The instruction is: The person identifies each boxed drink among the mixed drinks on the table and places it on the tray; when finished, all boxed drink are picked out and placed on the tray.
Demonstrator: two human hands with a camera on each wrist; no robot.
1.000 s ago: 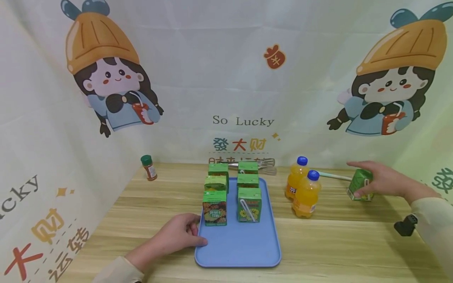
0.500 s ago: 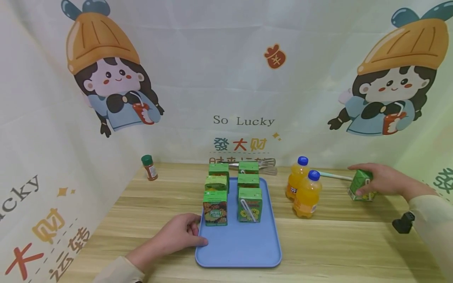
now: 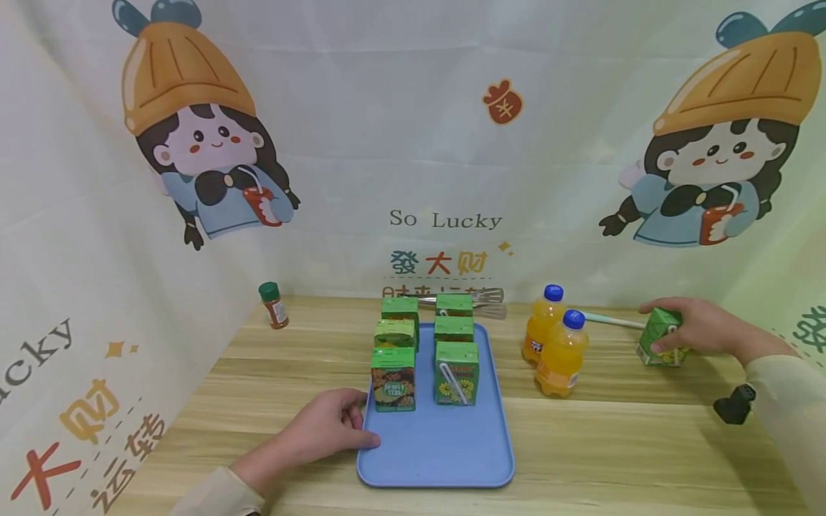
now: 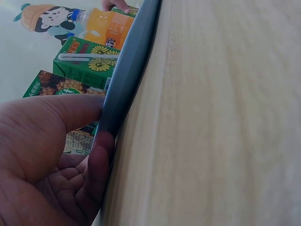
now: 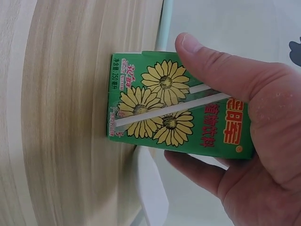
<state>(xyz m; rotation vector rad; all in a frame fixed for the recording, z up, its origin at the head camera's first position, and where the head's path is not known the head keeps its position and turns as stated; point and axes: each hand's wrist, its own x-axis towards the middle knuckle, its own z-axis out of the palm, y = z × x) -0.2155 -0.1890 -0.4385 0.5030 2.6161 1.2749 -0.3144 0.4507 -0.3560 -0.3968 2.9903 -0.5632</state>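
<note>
At the left edge of a blue tray, my left hand pinches the rim, thumb on top and fingers curled at its side. Two rows of green drink cartons stand on the tray; the front left one has a brown pineapple print, the front right carton yellow flowers and a straw. Far to the right, my right hand grips another green drink carton, thumb on one side and fingers on the other. Yellow flowers and a white straw show on its face, and its base is close to the table.
Two orange soda bottles with blue caps stand between tray and right hand. A pale green handle lies behind them. Metal utensils lie behind the tray. A green-capped spice jar stands back left, before the printed cloth.
My right hand's fingers have drawn slightly closer around the carton, which stays in nearly the same place. The left hand and the tray have not visibly moved.
</note>
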